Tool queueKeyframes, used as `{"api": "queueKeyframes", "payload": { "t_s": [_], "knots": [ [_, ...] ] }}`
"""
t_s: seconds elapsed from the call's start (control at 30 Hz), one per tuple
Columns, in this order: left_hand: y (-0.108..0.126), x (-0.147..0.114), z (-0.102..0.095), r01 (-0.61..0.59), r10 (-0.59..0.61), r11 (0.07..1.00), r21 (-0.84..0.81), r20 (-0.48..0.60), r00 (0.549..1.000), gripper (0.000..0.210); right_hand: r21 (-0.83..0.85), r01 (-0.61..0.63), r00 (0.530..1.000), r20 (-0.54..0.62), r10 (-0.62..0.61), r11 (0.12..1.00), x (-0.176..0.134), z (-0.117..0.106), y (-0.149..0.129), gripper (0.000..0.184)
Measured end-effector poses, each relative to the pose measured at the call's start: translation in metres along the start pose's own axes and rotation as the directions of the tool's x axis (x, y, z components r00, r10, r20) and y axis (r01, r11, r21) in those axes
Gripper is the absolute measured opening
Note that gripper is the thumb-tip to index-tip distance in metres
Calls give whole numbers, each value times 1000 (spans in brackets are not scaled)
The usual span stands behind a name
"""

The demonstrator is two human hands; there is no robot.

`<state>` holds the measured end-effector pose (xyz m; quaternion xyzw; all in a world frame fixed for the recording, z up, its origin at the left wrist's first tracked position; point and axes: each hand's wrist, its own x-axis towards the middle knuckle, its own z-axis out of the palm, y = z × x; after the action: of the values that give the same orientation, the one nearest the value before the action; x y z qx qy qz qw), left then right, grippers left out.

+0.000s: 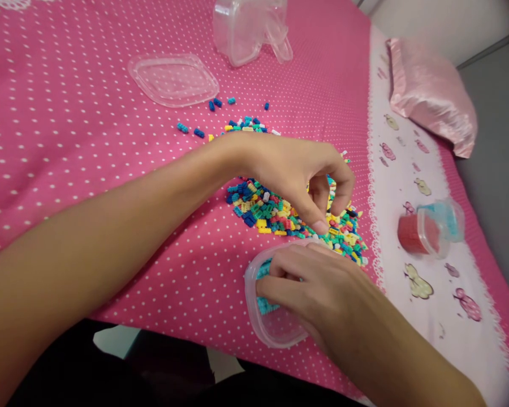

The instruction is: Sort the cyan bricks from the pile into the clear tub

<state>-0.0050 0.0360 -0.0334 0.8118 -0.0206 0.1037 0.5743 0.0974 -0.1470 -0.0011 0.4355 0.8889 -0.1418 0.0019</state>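
Note:
My left hand (301, 175) hovers over a pile of small toy building bricks (275, 212) in yellow, green, blue, red and white. Its fingers are curled, with a gap between thumb and fingertips, and no brick shows in it. My right hand (318, 288) reaches across a clear plastic container (275, 333) in front of the pile. Its bent fingers dip inside, against turquoise bricks (265, 302) joined in a block. The fingertips and the thumb are partly hidden, so what they grip does not show.
A clear lid (173, 80) lies beyond the pile, near an overturned clear tub (241, 34). Loose blue bricks (199, 133) are scattered nearby. Two containers stand right, one with red contents (411, 233), one with turquoise contents (445, 217). A pink pillow (432, 90) lies behind.

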Motion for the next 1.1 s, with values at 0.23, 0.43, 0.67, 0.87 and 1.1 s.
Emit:
{"api": "queueKeyframes", "payload": {
  "t_s": [0.23, 0.43, 0.67, 0.87, 1.1],
  "knots": [
    [2, 0, 0, 1, -2, 1000, 11, 8, 1000, 34, 32, 13, 999, -41, -11, 999, -3, 1, 1, 27],
    [5, -3, 0, 22, -25, 994, 104, 23, 999, 25, 32, 40, 999, -22, -39, 999, -2, 3, 0, 20],
    [6, -4, 1, 38, -36, 982, 186, -12, 999, 27, 47, 11, 1000, 24, -12, 999, -2, 0, -2, 16],
    [7, -4, 1, 56, -36, 962, 266, -77, 996, 29, 36, 24, 1000, -9, -24, 999, -2, 4, 1, 19],
    [7, -5, 1, 52, -45, 959, 277, -32, 998, 29, 40, 35, 999, -7, -35, 999, -3, 3, 3, 18]
  ]
}}
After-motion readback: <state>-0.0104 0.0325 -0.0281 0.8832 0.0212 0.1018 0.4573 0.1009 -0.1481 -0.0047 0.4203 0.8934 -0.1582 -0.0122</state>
